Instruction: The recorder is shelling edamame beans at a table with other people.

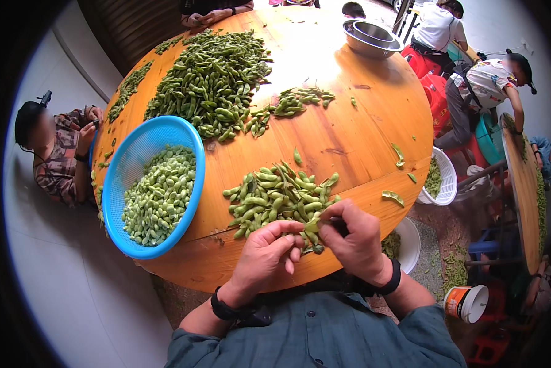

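Both my hands are over the near edge of a round wooden table (pixel 367 152), just in front of a small heap of green soybean pods (pixel 275 193). Between them is one pod (pixel 313 224). My right hand (pixel 356 239) pinches it between thumb and fingers. My left hand (pixel 273 253) touches its left end with the index finger, thumb close by; whether it grips the pod cannot be told. To the left, a blue plastic colander (pixel 199 184) holds many shelled green beans (pixel 158 198).
A large pod pile (pixel 211 78) lies farther back, a smaller one (pixel 303 100) beside it. Stacked metal bowls (pixel 372 39) sit at the far right. Split pods (pixel 393 198) lie near the right edge. A white basket (pixel 449 184) and bucket (pixel 477 303) stand below. Several people sit around.
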`<state>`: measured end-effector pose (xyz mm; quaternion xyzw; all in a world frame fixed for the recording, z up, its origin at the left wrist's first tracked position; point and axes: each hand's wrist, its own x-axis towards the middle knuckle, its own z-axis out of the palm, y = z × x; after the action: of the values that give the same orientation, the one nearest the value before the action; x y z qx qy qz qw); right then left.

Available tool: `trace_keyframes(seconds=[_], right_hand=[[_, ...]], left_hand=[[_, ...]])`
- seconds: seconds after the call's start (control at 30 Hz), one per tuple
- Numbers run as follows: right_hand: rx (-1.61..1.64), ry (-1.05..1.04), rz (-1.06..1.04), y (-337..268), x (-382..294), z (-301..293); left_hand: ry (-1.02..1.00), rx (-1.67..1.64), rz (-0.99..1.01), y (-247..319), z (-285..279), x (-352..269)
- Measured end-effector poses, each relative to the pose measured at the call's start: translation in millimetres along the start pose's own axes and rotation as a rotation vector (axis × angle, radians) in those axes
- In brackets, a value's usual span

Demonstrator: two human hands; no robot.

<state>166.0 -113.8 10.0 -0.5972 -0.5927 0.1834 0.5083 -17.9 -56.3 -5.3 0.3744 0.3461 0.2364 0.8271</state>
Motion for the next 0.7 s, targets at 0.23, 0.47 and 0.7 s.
trace_keyframes(seconds=[0.23,0.47,0.7], right_hand=[[-0.389,0.179,0.064,62,20,-65],[-0.766,0.293,0.041,77,16,-88],[-0.145,0.053,0.240,30,0,-61]], left_hand=[[0.673,0.824,0.848,70,-44,-43],[1.174,1.626,0.975,84,-86,-49],[0.275,1.314,1.032,33,4,-9]])
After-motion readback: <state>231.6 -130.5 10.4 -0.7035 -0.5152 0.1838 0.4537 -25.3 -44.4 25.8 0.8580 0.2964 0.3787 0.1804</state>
